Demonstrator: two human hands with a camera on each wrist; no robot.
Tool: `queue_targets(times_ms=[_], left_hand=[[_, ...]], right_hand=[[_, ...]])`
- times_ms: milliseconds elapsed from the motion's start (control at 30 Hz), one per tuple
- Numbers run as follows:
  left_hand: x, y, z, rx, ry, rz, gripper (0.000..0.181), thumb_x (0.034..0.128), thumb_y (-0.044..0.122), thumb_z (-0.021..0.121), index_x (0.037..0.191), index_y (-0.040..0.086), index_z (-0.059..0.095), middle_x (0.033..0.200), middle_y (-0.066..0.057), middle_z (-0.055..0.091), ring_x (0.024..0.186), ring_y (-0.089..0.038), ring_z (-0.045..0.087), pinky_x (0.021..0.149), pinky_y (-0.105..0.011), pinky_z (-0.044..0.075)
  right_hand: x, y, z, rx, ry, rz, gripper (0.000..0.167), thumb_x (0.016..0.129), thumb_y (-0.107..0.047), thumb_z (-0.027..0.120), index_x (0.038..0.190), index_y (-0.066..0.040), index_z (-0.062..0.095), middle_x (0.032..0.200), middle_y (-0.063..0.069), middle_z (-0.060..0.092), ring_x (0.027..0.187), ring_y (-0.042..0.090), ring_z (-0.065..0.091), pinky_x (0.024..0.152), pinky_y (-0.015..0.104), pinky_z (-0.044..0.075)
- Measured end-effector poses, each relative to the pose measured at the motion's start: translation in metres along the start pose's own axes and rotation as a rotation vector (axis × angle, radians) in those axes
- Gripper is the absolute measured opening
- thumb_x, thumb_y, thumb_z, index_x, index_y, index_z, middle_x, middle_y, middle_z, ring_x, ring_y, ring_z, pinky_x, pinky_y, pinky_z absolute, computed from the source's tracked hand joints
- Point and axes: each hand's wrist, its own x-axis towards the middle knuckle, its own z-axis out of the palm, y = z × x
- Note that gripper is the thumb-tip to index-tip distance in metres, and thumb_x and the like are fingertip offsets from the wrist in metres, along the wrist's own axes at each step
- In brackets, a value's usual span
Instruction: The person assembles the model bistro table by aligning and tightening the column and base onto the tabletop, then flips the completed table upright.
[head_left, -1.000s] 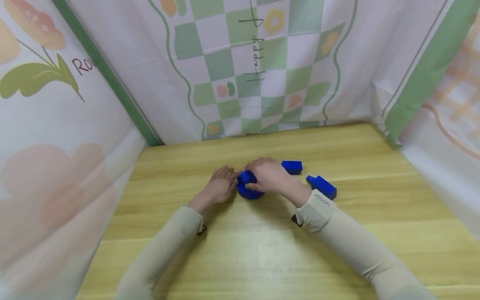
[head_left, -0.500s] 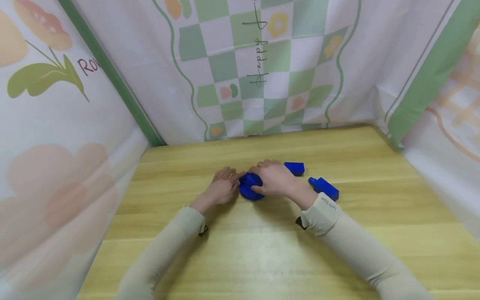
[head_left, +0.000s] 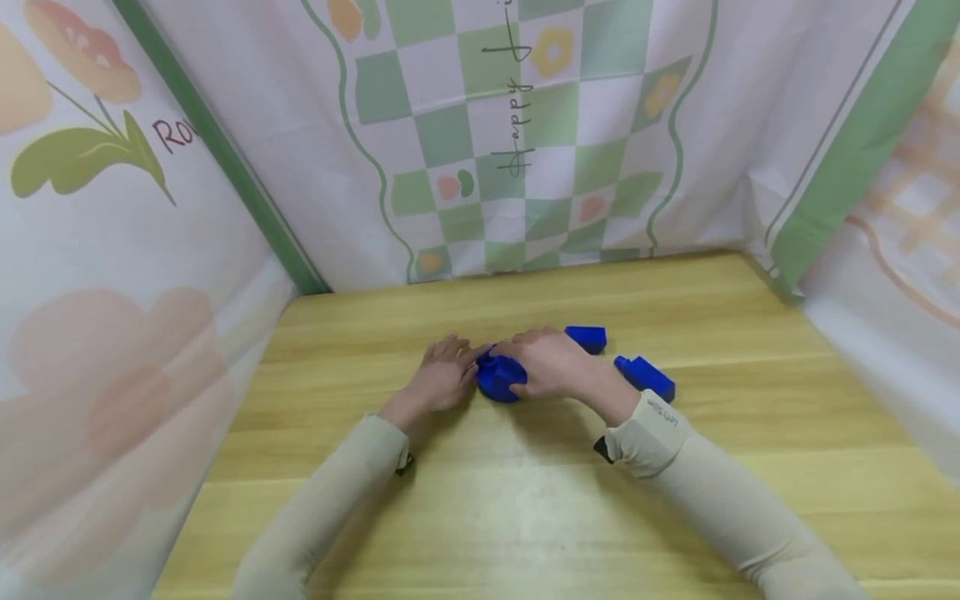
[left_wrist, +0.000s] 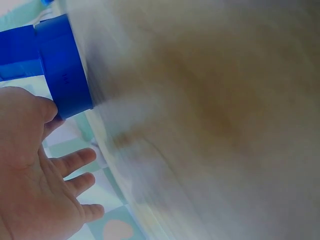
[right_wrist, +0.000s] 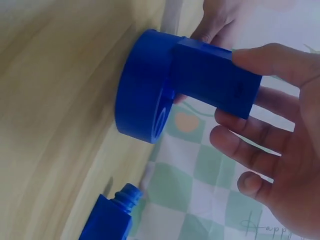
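A round, thick blue disc-shaped base (head_left: 498,385) rests on the wooden table. From its upper face rises a rectangular blue block (right_wrist: 215,77), plainly seen in the right wrist view. My right hand (head_left: 551,363) grips this block near its top between thumb and fingers. At the left side of the base, my left hand (head_left: 441,377) pinches the rim with thumb and forefinger, the other fingers spread, as the left wrist view shows. How block and base join is partly hidden.
Right of the hands lies a blue block with a threaded stub (head_left: 647,377). Behind it is another blue rectangular block (head_left: 587,338). Patterned cloth (head_left: 510,192) hangs along the back and both sides of the wooden table (head_left: 510,500).
My right hand has turned slightly on the block, and its fingers now hide more of it from above. The left hand keeps its place at the base.
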Motion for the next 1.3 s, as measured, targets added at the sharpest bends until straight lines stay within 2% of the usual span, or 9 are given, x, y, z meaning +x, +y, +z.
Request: queue_targets(times_ms=[133,300,367,500,567,800,933,1133,1300], left_hand=[[-0.0002,-0.0001,0.0004,0.006,-0.012,-0.012,0.046,0.1088,0.034,0.036,0.155,0.033,0.035,0.155,-0.014,0.042,0.150,-0.039,0.027,0.121,-0.062,0.023],[0.0004,-0.0002,0.0015,0.003,-0.014,-0.003,0.046,0.1088,0.033,0.037,0.155,0.032,0.036,0.154,-0.015,0.042,0.150,-0.039,0.027,0.122,-0.060,0.023],[0.0007,-0.0005,0.0024,-0.005,0.000,0.012,0.046,0.1086,0.032,0.038,0.155,0.029,0.038,0.153,-0.017,0.043,0.149,-0.041,0.029,0.122,-0.059,0.023],[0.0010,-0.0017,0.0035,-0.005,0.025,0.039,0.045,0.1086,0.029,0.037,0.152,0.020,0.042,0.151,-0.020,0.045,0.148,-0.042,0.031,0.123,-0.054,0.024],[0.0011,-0.0022,0.0030,0.001,0.021,0.035,0.045,0.1087,0.029,0.036,0.152,0.018,0.042,0.152,-0.020,0.044,0.149,-0.041,0.030,0.124,-0.053,0.024],[-0.0005,-0.0045,0.0006,-0.012,-0.016,0.011,0.046,0.1088,0.030,0.038,0.155,0.027,0.037,0.154,-0.018,0.041,0.150,-0.041,0.027,0.123,-0.057,0.024],[-0.0009,-0.0057,0.0002,-0.032,-0.027,0.001,0.046,0.1088,0.031,0.038,0.155,0.027,0.038,0.155,-0.018,0.040,0.151,-0.041,0.025,0.123,-0.058,0.022],[-0.0008,-0.0058,0.0004,-0.037,-0.035,0.004,0.046,0.1090,0.032,0.037,0.155,0.027,0.037,0.155,-0.018,0.040,0.151,-0.041,0.024,0.123,-0.058,0.021],[-0.0007,-0.0057,-0.0018,-0.039,-0.032,0.016,0.047,0.1090,0.030,0.037,0.155,0.025,0.037,0.155,-0.019,0.040,0.151,-0.042,0.024,0.123,-0.058,0.021]], right_hand=[[-0.0001,-0.0022,-0.0021,-0.021,0.001,-0.006,0.048,0.080,-0.040,0.081,0.120,-0.015,0.071,0.109,0.007,0.073,0.099,0.028,0.070,0.088,0.048,0.056],[0.0041,-0.0049,0.0035,-0.036,0.062,0.001,0.042,0.079,-0.048,0.080,0.103,-0.014,0.074,0.095,0.003,0.069,0.087,0.023,0.067,0.078,0.043,0.057],[0.0042,-0.0056,0.0049,-0.034,0.066,-0.027,0.044,0.079,-0.044,0.080,0.109,-0.013,0.073,0.098,0.004,0.069,0.091,0.025,0.067,0.079,0.043,0.058],[0.0022,-0.0065,0.0010,-0.005,0.033,-0.075,0.056,0.083,-0.032,0.078,0.135,-0.018,0.062,0.113,0.008,0.071,0.099,0.029,0.070,0.082,0.046,0.059],[0.0021,-0.0070,-0.0011,-0.014,0.037,-0.102,0.059,0.086,-0.033,0.077,0.140,-0.020,0.058,0.115,0.009,0.071,0.096,0.029,0.070,0.079,0.046,0.059],[0.0042,-0.0084,-0.0014,-0.073,0.031,-0.158,0.047,0.087,-0.035,0.077,0.130,-0.018,0.066,0.116,0.009,0.071,0.098,0.026,0.070,0.081,0.042,0.060],[0.0051,-0.0065,-0.0011,-0.055,0.003,-0.162,0.050,0.086,-0.032,0.080,0.131,-0.017,0.066,0.121,0.009,0.070,0.103,0.027,0.070,0.086,0.043,0.059],[0.0068,-0.0018,-0.0017,-0.035,0.007,-0.189,0.050,0.084,-0.034,0.081,0.129,-0.018,0.067,0.121,0.005,0.071,0.097,0.025,0.072,0.081,0.042,0.060],[0.0087,0.0008,-0.0029,-0.016,0.000,-0.172,0.050,0.083,-0.036,0.081,0.128,-0.019,0.067,0.121,0.003,0.071,0.098,0.023,0.072,0.081,0.041,0.060]])
